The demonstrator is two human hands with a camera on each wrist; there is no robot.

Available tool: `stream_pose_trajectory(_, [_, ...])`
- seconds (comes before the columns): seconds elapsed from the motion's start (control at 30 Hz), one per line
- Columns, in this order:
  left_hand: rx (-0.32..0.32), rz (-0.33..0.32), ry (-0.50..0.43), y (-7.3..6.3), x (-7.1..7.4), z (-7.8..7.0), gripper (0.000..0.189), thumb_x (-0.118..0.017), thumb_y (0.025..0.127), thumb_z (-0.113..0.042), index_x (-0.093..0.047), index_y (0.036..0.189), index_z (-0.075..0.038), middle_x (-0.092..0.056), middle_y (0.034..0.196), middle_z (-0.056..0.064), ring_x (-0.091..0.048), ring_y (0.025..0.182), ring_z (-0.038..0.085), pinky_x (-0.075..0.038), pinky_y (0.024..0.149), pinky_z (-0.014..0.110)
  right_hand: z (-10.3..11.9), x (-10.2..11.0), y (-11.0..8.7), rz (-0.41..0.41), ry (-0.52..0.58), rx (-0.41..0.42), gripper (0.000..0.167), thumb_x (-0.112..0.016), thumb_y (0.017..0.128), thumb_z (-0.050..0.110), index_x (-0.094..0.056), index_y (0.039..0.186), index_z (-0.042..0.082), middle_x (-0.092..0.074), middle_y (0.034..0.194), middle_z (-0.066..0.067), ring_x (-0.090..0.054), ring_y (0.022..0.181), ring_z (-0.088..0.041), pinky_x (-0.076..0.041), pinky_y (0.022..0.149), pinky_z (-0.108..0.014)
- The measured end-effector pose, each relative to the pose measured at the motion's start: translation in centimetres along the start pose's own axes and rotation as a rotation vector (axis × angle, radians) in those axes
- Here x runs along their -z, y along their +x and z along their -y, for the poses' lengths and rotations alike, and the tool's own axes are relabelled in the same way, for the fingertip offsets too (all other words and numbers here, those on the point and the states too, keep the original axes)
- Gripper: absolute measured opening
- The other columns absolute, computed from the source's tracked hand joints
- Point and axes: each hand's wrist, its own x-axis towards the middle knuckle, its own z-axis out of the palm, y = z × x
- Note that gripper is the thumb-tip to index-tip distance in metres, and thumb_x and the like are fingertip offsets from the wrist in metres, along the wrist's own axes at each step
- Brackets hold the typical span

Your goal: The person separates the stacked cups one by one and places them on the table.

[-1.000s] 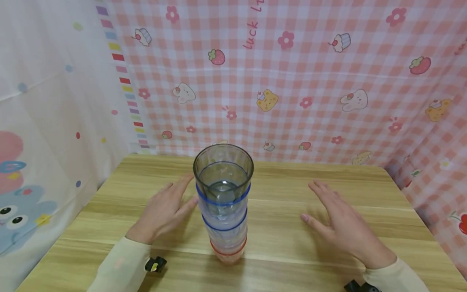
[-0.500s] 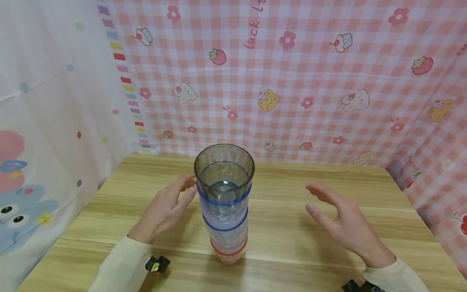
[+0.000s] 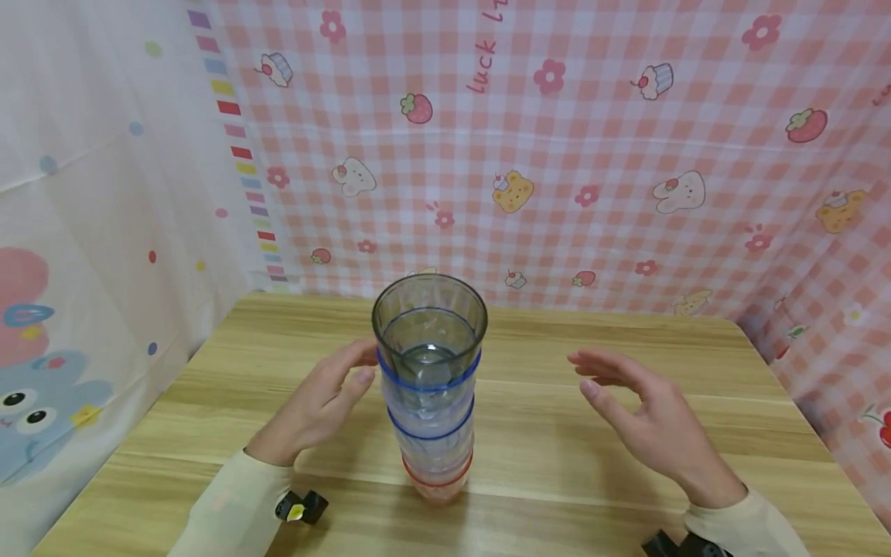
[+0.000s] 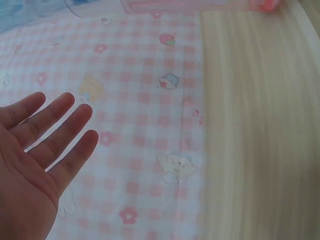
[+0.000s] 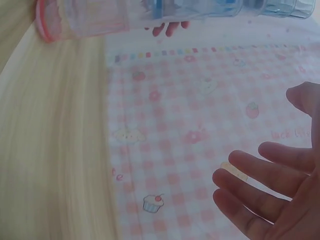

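A tall upright stack of clear plastic cups (image 3: 431,402) stands on the wooden table in the head view. Its top cup is greyish, blue rims circle the middle, and a red rim sits near the bottom. My left hand (image 3: 316,406) is at the stack's left side, fingers extended and slightly bent. Part of its fingertips is hidden behind the cups in the head view, while the left wrist view shows them holding nothing. To the right, well apart from the stack, my right hand (image 3: 657,422) hovers with relaxed fingers and thumb spread, holding nothing.
The wooden table (image 3: 543,464) reaches back to a pink checked cloth (image 3: 592,155) hanging behind it. A white patterned cloth (image 3: 90,232) hangs along the left side. Each wrist carries a small black camera (image 3: 302,507).
My right hand has shifted slightly left, its fingers bending a little more. My left fingers have also bent slightly beside the stack. The cups have stayed in place.
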Motion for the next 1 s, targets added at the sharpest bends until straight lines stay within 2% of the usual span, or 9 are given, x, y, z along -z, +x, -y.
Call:
stream_pose_trajectory(0.17, [-0.042,-0.016,-0.117,0.4,0.1,-0.9,0.044,-0.035,0.119,-0.025,-0.056,0.151,-0.003,-0.071,0.139,0.014,-0.068,0.126,0.020,-0.056,0.110,0.039,0.6,-0.3,0.4,-0.001,0.059,0.014,0.036,-0.067,0.107,0.012,-0.068,0.143,0.020,-0.078,0.131,0.000,-0.070,0.115,-0.001,-0.053,0.097,-0.011])
stream_pose_trajectory(0.27, [-0.073,-0.015,-0.202,0.6,0.2,-1.3,0.046,-0.033,0.119,-0.025,-0.053,0.153,-0.001,-0.069,0.141,0.016,-0.066,0.129,0.016,-0.054,0.113,0.035,1.0,-0.5,0.6,0.004,0.097,0.026,0.037,-0.067,0.107,0.009,-0.068,0.142,0.019,-0.078,0.130,0.000,-0.071,0.115,-0.003,-0.054,0.098,-0.012])
stream_pose_trajectory(0.43, [-0.112,-0.015,-0.290,0.6,0.2,-2.1,0.049,-0.033,0.119,-0.027,-0.049,0.156,0.001,-0.066,0.147,0.011,-0.063,0.134,0.014,-0.050,0.116,0.029,1.7,-0.9,1.0,0.027,0.133,0.040,0.038,-0.067,0.106,0.008,-0.068,0.142,0.020,-0.077,0.131,0.002,-0.071,0.117,-0.007,-0.056,0.099,-0.017])
stream_pose_trajectory(0.63, [-0.145,-0.012,-0.360,0.8,0.2,-2.8,0.058,-0.035,0.119,-0.038,-0.045,0.156,0.005,-0.062,0.151,0.001,-0.062,0.135,0.014,-0.049,0.117,0.029,2.6,-1.4,1.5,0.032,0.164,0.075,0.040,-0.067,0.105,0.005,-0.068,0.142,0.022,-0.076,0.132,0.003,-0.072,0.117,-0.011,-0.058,0.100,-0.021])
stream_pose_trajectory(0.8, [-0.168,-0.014,-0.389,1.2,0.0,-3.3,0.062,-0.036,0.118,-0.043,-0.044,0.157,0.004,-0.061,0.151,0.000,-0.062,0.134,0.015,-0.050,0.116,0.031,3.5,-1.8,2.0,0.023,0.196,0.135,0.041,-0.067,0.105,0.002,-0.068,0.142,0.019,-0.077,0.132,0.001,-0.072,0.116,-0.012,-0.057,0.100,-0.019])
stream_pose_trajectory(1.0, [-0.201,-0.019,-0.447,1.6,-0.2,-3.8,0.066,-0.036,0.117,-0.046,-0.041,0.157,0.007,-0.060,0.153,0.002,-0.059,0.140,0.017,-0.048,0.120,0.033,4.7,-2.3,2.6,0.020,0.243,0.179,0.042,-0.067,0.103,0.000,-0.068,0.142,0.018,-0.077,0.130,0.001,-0.072,0.116,-0.012,-0.057,0.100,-0.021])
